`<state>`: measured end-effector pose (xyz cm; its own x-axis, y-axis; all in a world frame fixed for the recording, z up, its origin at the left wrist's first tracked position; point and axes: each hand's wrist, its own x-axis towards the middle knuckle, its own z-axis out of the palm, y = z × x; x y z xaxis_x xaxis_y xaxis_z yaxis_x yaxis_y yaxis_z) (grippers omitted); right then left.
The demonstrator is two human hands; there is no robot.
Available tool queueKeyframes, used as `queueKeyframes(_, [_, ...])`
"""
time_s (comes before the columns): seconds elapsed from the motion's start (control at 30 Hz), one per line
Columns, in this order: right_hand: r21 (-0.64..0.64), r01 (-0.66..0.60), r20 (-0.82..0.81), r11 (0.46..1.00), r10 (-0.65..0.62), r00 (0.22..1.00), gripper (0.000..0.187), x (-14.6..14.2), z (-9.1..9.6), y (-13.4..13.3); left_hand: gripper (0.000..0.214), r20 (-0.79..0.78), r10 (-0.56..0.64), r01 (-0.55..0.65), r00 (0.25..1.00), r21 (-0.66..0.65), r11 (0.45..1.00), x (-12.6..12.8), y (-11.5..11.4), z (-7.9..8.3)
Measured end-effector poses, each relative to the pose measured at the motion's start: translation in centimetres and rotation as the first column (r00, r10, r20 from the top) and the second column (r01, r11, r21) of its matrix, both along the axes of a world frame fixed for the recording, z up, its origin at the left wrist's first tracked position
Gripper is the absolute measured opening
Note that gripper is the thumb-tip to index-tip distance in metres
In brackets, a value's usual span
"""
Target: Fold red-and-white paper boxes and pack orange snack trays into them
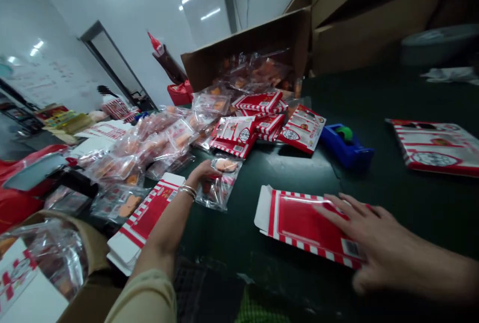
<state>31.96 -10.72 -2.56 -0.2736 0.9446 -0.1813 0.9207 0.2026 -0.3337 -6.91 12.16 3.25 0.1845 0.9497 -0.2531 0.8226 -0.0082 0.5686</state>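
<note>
Head view: left hand (pixel 202 176) on packet (pixel 219 188), right hand (pixel 385 248) on carton edge (pixel 322 249)

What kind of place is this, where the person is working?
This is probably a small packing workroom. A cardboard carton lies tipped beside clear plastic bags of orange items, flat red-and-white printed boxes lie on the dark table, and a blue tape dispenser stands nearby.

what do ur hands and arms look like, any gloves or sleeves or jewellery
No gloves on either hand. The left hand is bare, with thin gold-toned bangles at the wrist and a khaki sleeve on the arm. The right hand is bare and slightly blurred; no sleeve or bangle shows on its forearm within the frame.
</note>
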Motion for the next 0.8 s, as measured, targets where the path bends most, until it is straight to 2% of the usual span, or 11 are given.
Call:
queueKeyframes(0.1, [-0.121, 0.023, 0.067, 0.992, -0.015, 0.998, 0.126, -1.8, 0.0, 1.6, 0.022, 0.087, -0.062, 0.067, 0.994, -0.054, 0.996, 0.3, -1.1, 0.0])
queueKeyframes(0.2, [-0.072, 0.002, 0.030, 0.997, 0.000, 1.000, 0.120, -1.1, -0.5, 1.2, 0.013, 0.149, -0.106, 0.112, 0.983, -0.034, 0.993, -0.2, -3.3, 2.0])
queueKeyframes(0.27, [-0.033, -0.003, 0.016, 0.999, 0.003, 1.000, 0.117, 0.0, -0.3, 0.0, 0.018, 0.180, -0.127, 0.126, 0.976, 0.015, 0.992, -0.7, -4.9, 3.6])
queueKeyframes(0.33, [-0.019, 0.030, 0.026, 0.999, -0.029, 0.999, 0.116, 1.0, 0.2, -1.4, 0.028, 0.151, -0.129, 0.111, 0.980, 0.121, 0.986, -0.7, -7.0, 4.2])
queueKeyframes(0.37, [-0.022, 0.056, 0.035, 0.998, -0.055, 0.998, 0.116, 1.4, 0.6, -2.1, 0.033, 0.098, -0.131, 0.112, 0.987, 0.181, 0.977, -0.6, -8.4, 3.9])
queueKeyframes(0.43, [-0.046, 0.115, 0.057, 0.992, -0.113, 0.992, 0.116, 2.1, 1.5, -3.3, 0.037, -0.192, -0.154, 0.211, 0.969, 0.332, 0.919, -0.1, -11.5, 2.2])
queueKeyframes(0.5, [-0.078, 0.148, 0.065, 0.986, -0.143, 0.988, 0.117, 2.6, 2.2, -4.2, 0.046, -0.381, -0.316, 0.430, 0.869, 0.262, 0.864, 0.3, -14.7, -0.1])
queueKeyframes(0.57, [-0.108, 0.138, 0.059, 0.984, -0.133, 0.989, 0.120, 2.8, 2.6, -4.7, 0.054, -0.409, -0.483, 0.578, 0.774, 0.145, 0.803, 0.4, -16.7, -1.8])
queueKeyframes(0.67, [-0.129, 0.108, 0.096, 0.986, -0.096, 0.991, 0.125, 2.3, 2.7, -5.2, 0.050, -0.322, -0.560, 0.621, 0.763, 0.127, 0.773, 0.3, -16.3, -1.8])
queueKeyframes(0.73, [-0.095, 0.105, 0.149, 0.990, -0.091, 0.985, 0.121, 1.7, 2.7, -5.6, 0.059, -0.326, -0.508, 0.577, 0.797, 0.160, 0.801, 0.7, -14.3, -1.0])
queueKeyframes(0.8, [-0.044, 0.099, 0.159, 0.994, -0.090, 0.983, 0.107, 1.3, 3.0, -6.0, 0.075, -0.360, -0.468, 0.541, 0.807, 0.131, 0.831, 1.5, -11.9, -0.4])
